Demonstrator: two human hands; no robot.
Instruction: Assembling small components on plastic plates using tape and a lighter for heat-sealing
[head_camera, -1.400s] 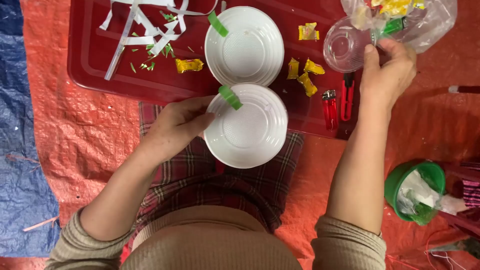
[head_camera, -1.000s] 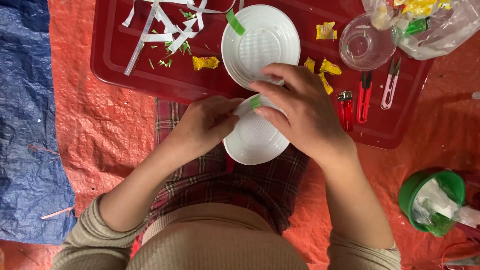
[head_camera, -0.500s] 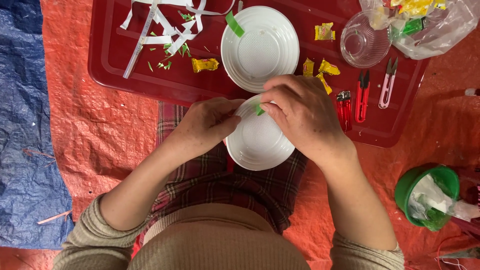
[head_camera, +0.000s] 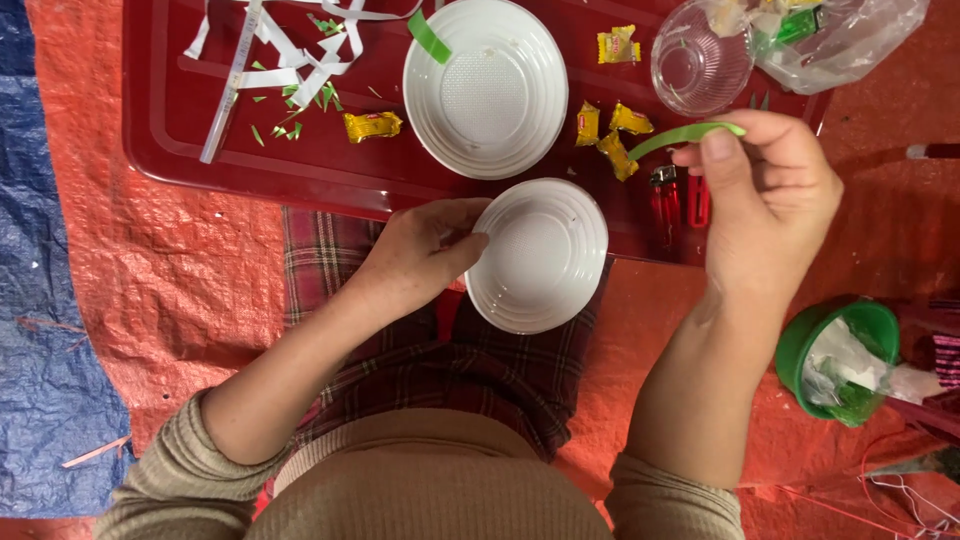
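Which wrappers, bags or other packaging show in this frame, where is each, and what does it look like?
Yellow sweet wrapper: on the red tray, left of the upper white bowl; small, crinkled.
Three yellow sweets: right of that bowl; small, with red labels.
One more yellow sweet: near the tray's top edge.
Clear plastic bag: top right; crumpled, with green and yellow contents.

I see even, warm overhead light and soft shadows beneath both forearms; glare sheens the red tray (head_camera: 160, 150) near its left edge; focus holds sharp throughout.
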